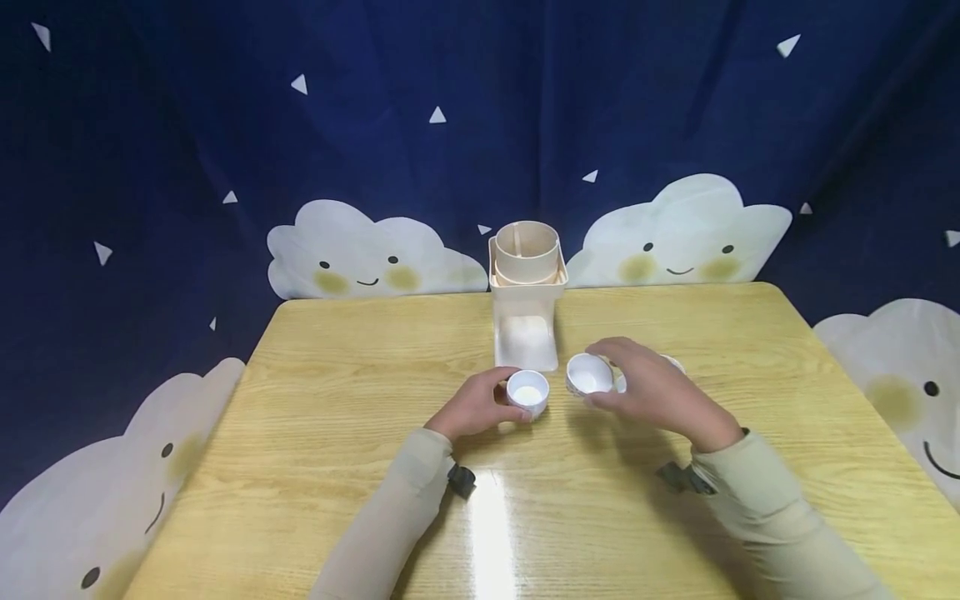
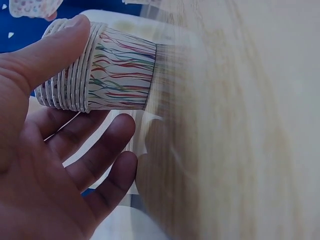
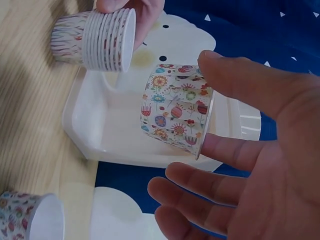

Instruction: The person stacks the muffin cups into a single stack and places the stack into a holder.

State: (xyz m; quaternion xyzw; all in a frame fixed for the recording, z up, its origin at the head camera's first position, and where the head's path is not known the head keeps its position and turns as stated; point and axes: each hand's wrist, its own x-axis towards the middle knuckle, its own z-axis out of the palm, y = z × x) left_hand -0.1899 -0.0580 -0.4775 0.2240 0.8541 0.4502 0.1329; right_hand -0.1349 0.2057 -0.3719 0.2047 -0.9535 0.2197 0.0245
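Note:
My left hand (image 1: 478, 406) grips a nested stack of small paper cups (image 2: 120, 72), printed with wavy coloured lines, thumb and forefinger around the rims. The stack stands upright on the table, just in front of the cream holder's base. My right hand (image 1: 651, 390) pinches one paper cup (image 3: 175, 107) with a flower print by its rim, thumb on one side and forefinger on the other. That cup is raised and slightly tilted, to the right of the stack. Another flower-print cup (image 3: 17, 217) stands on the table, mostly hidden behind the right hand in the head view.
A cream plastic holder (image 1: 523, 292) with a round open top and a tray-like base stands at the back middle of the wooden table (image 1: 360, 367). Behind the table hangs a dark blue curtain (image 1: 450, 50) with white clouds.

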